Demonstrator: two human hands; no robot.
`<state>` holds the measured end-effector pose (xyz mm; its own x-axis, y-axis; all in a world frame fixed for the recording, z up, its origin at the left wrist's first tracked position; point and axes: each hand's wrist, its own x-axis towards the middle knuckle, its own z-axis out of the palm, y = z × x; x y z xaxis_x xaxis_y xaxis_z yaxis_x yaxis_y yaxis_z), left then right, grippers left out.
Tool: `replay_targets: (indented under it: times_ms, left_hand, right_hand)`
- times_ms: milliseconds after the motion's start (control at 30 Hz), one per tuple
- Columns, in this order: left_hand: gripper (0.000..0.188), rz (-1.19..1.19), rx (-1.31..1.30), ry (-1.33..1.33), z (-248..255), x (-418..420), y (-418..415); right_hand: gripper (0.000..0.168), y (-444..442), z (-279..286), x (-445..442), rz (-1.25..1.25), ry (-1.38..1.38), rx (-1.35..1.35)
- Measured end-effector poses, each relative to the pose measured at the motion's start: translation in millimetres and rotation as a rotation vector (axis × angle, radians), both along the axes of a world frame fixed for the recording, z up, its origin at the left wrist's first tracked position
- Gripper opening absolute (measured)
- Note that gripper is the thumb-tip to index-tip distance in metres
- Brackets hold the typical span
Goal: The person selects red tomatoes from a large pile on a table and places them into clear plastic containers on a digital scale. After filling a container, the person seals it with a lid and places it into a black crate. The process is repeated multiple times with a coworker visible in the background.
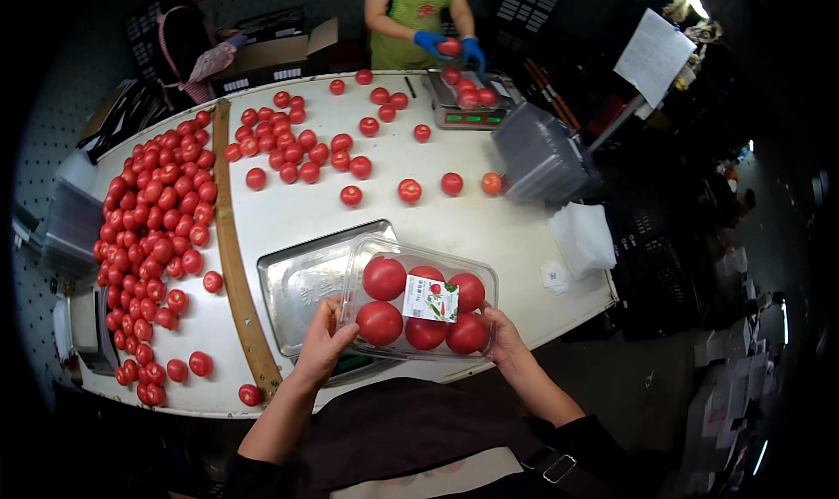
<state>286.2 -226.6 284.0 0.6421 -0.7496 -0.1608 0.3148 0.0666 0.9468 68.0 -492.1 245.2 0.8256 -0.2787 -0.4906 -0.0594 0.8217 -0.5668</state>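
Note:
A clear plastic clamshell box with several red tomatoes inside is held up between my two hands. Its lid appears closed, and a printed label sits on top. My left hand grips the left end, thumb on the upper side. My right hand holds the right end, its fingers partly hidden behind the box. Below the box is a weighing scale with a steel pan; the box covers the pan's right part. A green display shows at the scale's near edge.
A wooden strip divides the white table; a large tomato heap lies left of it. Stacked clear boxes and white foam sheets stand right. Across, a blue-gloved person holds a tomato by another scale. Another person stands far left.

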Motion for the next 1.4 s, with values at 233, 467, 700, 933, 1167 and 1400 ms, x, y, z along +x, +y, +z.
replay_targets:
  times_ms: [233, 467, 700, 933, 1167, 1400]
  left_hand:
    - [0.030, -0.124, -0.144, 0.019, 31.4, -47.2, -74.1]
    - [0.015, -0.032, 0.066, 0.049, -0.5, -106.2, -155.4]
    - [0.014, -0.032, 0.162, 0.179, -8.8, -185.3, -244.0]
    - [0.010, -0.024, 0.239, 0.052, 12.7, -203.7, -299.9]
    - [0.010, -0.027, 0.280, 0.041, 9.2, -210.0, -325.2]
    - [0.011, 0.013, 0.334, 0.014, -3.4, -209.3, -313.1]
  right_hand:
    - [0.053, -58.7, 24.9, -77.3, -0.365, -0.171, 0.143]
    - [0.053, -205.6, 62.7, -182.9, -0.658, -0.155, 0.045]
    - [0.050, -415.2, 156.1, -304.3, -1.001, -0.157, -0.418]
    - [0.048, -633.2, 146.9, -404.3, -1.112, -0.134, -0.454]
    - [0.043, -754.3, 45.5, -460.4, -0.742, 0.411, -0.541]
    - [0.036, -761.5, 103.2, -312.8, -0.522, 0.969, -1.764]
